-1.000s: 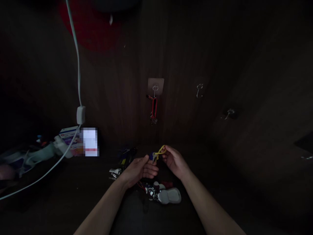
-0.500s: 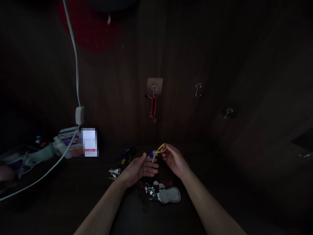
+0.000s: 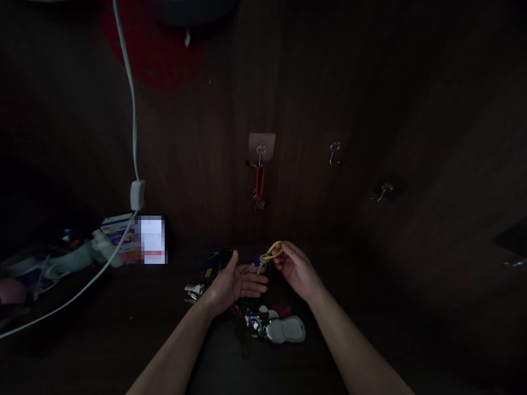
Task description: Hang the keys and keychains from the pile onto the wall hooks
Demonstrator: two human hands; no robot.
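My right hand [image 3: 297,271] pinches a yellow cord loop [image 3: 273,250], from which small keys [image 3: 261,264] hang, one with a blue head. Under the keys, my left hand [image 3: 241,284] is open, palm up, thumb raised and fingers stretched out; whether the keys touch its fingers I cannot tell. On the dark surface below lies a bunch with a grey remote fob [image 3: 285,329] and metal rings. More keys [image 3: 195,288] lie left of my left hand, partly hidden by it.
Red-corded keys [image 3: 259,184] hang from a wall hook [image 3: 261,149]. Further metal hooks [image 3: 335,153] are fixed to the right. A white cable with an inline switch [image 3: 137,195] runs down the left, past boxes [image 3: 118,227] and a white bottle [image 3: 105,248].
My left thumb has lifted away from the keys, and that hand has opened wider. The right hand still pinches the yellow cord. The view has shifted slightly.
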